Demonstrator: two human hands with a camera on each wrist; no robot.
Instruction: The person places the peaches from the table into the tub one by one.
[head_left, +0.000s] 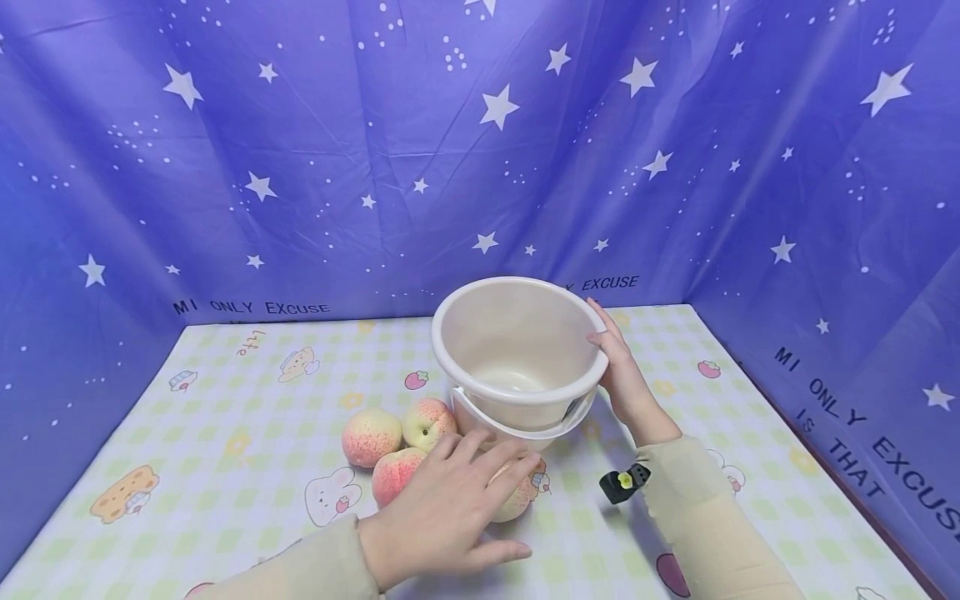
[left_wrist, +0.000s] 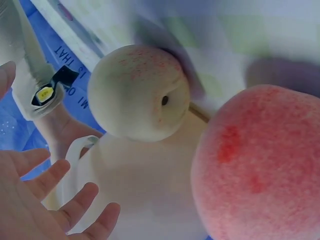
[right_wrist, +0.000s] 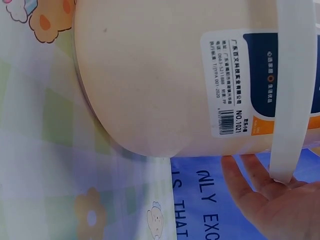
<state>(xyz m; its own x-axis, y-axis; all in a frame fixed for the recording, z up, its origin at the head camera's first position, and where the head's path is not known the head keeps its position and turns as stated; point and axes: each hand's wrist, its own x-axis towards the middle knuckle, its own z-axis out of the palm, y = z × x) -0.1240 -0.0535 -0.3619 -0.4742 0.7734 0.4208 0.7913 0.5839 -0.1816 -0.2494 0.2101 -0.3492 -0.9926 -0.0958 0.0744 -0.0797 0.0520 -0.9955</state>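
Note:
A cream bucket (head_left: pixel 517 392) stands upright on the table, its inside showing no contents and its handle hanging at the front. My right hand (head_left: pixel 626 375) grips the bucket's right rim, thumb over the edge; in the right wrist view its fingers (right_wrist: pixel 245 175) lie against the wall beside the handle. My left hand (head_left: pixel 450 508), fingers spread, is above a pale peach (head_left: pixel 513 500) in front of the bucket. The left wrist view shows a gap between the left hand (left_wrist: pixel 45 200) and the pale peach (left_wrist: pixel 140 92). A redder peach (left_wrist: pixel 260 160) is close by.
Left of the bucket, several peaches sit together, among them a peach (head_left: pixel 372 437), one with its stem hollow up (head_left: pixel 428 424) and one partly behind my left hand (head_left: pixel 393 475). A checked cloth (head_left: pixel 225 467) covers the table. Purple star-printed curtains (head_left: pixel 420 125) surround it.

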